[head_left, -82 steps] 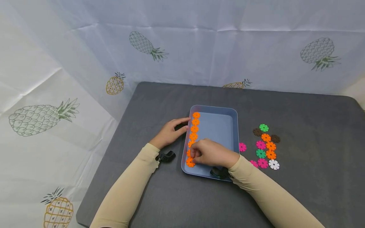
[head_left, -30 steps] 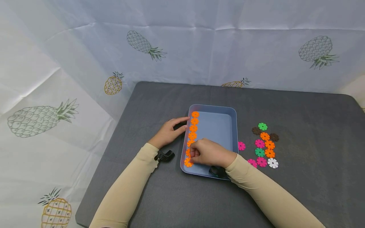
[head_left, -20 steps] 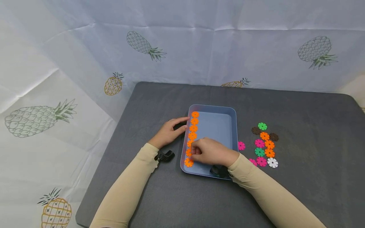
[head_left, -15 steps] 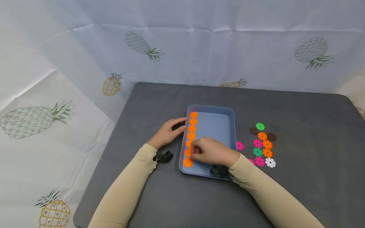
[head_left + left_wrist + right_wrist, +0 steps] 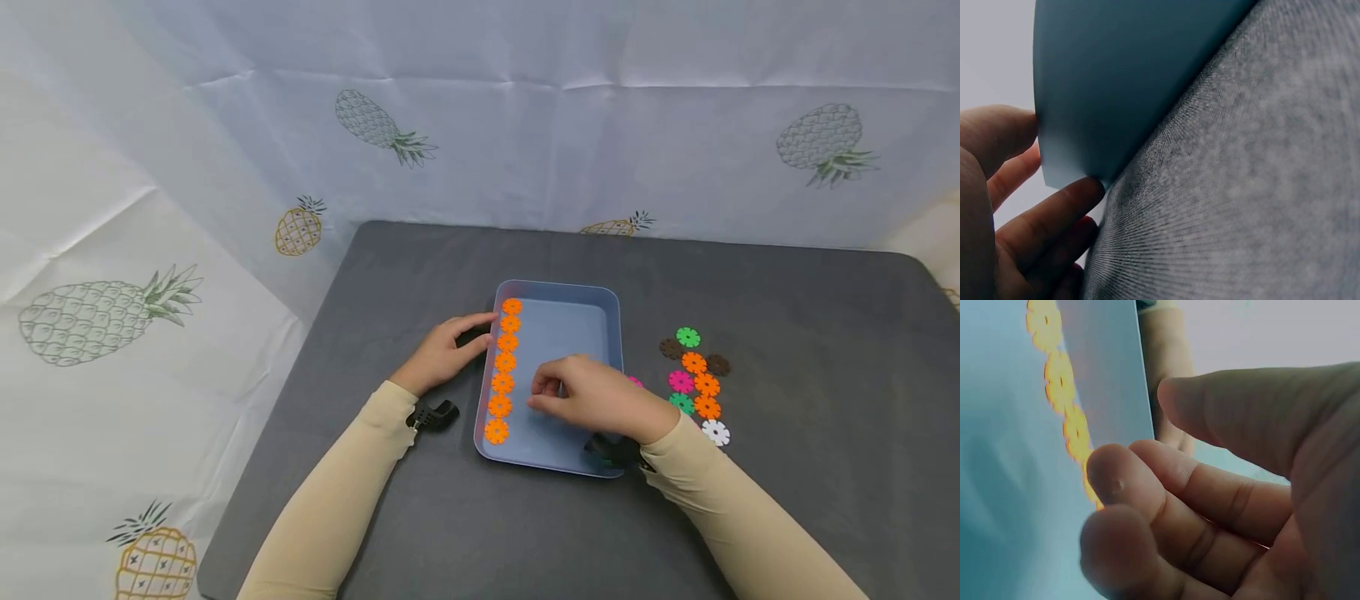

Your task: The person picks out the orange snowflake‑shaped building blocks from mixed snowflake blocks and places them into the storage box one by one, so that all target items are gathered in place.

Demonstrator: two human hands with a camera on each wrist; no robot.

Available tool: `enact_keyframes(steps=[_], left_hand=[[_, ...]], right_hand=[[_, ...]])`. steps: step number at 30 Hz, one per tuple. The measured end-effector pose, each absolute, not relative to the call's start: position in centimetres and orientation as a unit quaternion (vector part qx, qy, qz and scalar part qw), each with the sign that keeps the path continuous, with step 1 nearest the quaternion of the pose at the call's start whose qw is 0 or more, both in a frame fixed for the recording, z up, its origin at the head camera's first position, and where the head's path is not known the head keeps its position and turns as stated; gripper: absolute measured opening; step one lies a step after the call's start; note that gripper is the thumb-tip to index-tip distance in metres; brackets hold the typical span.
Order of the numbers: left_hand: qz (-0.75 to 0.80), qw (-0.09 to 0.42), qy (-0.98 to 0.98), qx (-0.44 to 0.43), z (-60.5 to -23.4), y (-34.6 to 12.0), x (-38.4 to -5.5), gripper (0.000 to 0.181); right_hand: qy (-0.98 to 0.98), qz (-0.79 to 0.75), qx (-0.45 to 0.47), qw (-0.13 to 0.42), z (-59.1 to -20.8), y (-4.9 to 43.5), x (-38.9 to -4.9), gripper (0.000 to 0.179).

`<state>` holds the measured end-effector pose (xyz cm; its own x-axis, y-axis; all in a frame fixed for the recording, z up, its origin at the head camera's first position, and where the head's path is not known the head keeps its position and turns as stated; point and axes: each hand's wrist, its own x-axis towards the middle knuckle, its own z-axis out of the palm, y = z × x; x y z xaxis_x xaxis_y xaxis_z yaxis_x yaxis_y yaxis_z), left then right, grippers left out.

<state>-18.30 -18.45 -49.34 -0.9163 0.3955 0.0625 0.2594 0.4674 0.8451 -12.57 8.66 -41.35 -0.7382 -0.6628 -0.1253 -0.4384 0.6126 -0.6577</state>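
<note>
Several orange notched plastic discs (image 5: 505, 362) lie in a column along the left side of the blue-grey tray (image 5: 566, 329). My right hand (image 5: 596, 395) hovers over the tray, right of the column. Its fingers are loosely curled and the thumb stands apart, with nothing between them in the right wrist view, where the discs (image 5: 1060, 381) show beyond. My left hand (image 5: 441, 354) touches the tray's left rim with thumb and forefinger. In the left wrist view, fingertips rest against the tray's outer wall (image 5: 1116, 75), near the cloth.
Loose notched discs lie on the grey table (image 5: 810, 400) right of the tray: orange (image 5: 707, 384), brown (image 5: 717, 365), green (image 5: 687, 337), pink (image 5: 681, 381) and white (image 5: 716, 432). My right forearm covers some. A pineapple-print cloth (image 5: 562, 158) hangs behind the table.
My right hand has drawn back to the right from the lower orange discs, uncovering the whole column. My left hand stays at the tray's rim. The view has shifted slightly.
</note>
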Motion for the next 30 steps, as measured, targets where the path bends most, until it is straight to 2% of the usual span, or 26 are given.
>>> enact_keyframes(steps=[15,30], left_hand=[[0.477,0.082,0.853,0.196,-49.1,-18.2,-18.3,0.046],[0.481,0.076,0.852,0.192,-49.1,-18.4,-18.3,0.046]], right_hand=[[0.918,-0.302,-0.23,0.118,-39.7,15.5,-12.0,0.007],[0.938,-0.282,-0.161,0.12,-38.7,20.0,-13.7,0.014]])
